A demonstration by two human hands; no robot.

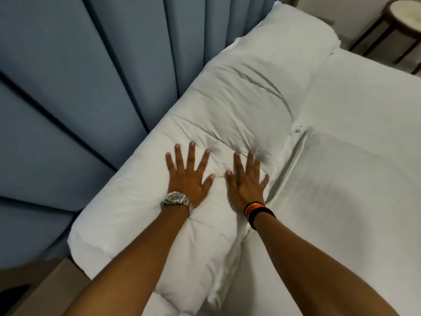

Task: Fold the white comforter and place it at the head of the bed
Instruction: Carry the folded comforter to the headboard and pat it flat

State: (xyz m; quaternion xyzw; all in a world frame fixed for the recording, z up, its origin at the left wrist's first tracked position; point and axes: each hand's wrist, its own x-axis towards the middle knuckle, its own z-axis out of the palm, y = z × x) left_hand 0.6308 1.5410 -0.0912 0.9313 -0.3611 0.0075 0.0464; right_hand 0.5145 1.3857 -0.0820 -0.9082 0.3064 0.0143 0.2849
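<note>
The white comforter (239,106) lies folded into a long thick roll along the head of the bed, against the blue padded headboard (79,99). My left hand (189,174), with a silver watch on the wrist, presses flat on the roll with fingers spread. My right hand (247,181), with a black and orange wristband, presses flat beside it, a thumb's width away. Neither hand grips any cloth. The white sheeted mattress (353,179) stretches to the right of the roll.
A round dark-framed side table (403,21) with a pale top stands at the top right beyond the bed. A beige surface (45,288) shows at the lower left beside the bed.
</note>
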